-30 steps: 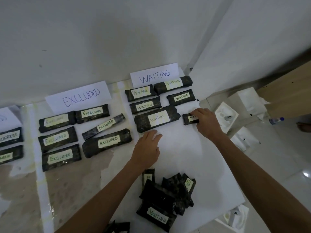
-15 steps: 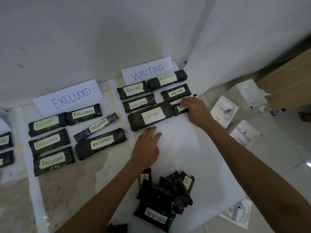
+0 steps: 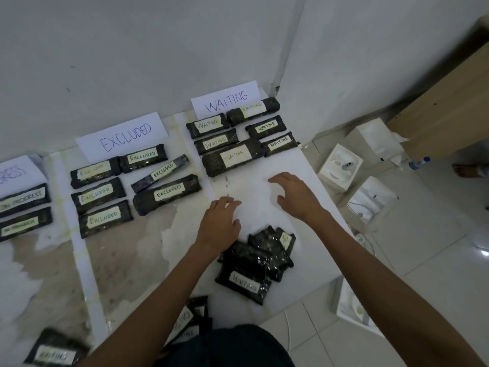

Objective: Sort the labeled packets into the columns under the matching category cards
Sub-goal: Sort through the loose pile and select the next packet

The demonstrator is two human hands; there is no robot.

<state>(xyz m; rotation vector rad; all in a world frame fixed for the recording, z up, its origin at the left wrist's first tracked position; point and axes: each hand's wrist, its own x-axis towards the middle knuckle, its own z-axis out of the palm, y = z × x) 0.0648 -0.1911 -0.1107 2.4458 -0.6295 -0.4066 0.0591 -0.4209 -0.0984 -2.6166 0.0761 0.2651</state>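
Under the WAITING card (image 3: 226, 99) lie several dark packets with pale labels; the small one (image 3: 279, 144) lies at the column's lower right, beside the big packet (image 3: 232, 157). My right hand (image 3: 296, 196) hovers below them with relaxed fingers, holding nothing. My left hand (image 3: 219, 223) rests flat on the white sheet (image 3: 312, 255). A heap of unsorted packets (image 3: 255, 263) lies just below both hands, one labelled WAITING (image 3: 244, 282). The EXCLUDED card (image 3: 123, 135) heads its own column of packets (image 3: 165, 193).
A partly seen card ending in "GRESS" (image 3: 16, 172) and its packets (image 3: 23, 201) sit at far left. More packets lie near my lap (image 3: 189, 321) and at bottom left (image 3: 57, 350). White boxes (image 3: 340, 166) and a bottle (image 3: 419, 163) stand on the tiles at right.
My right hand let go of the small WAITING packet, now lying beside the big one, and drew back toward me. The left hand stayed on the sheet.
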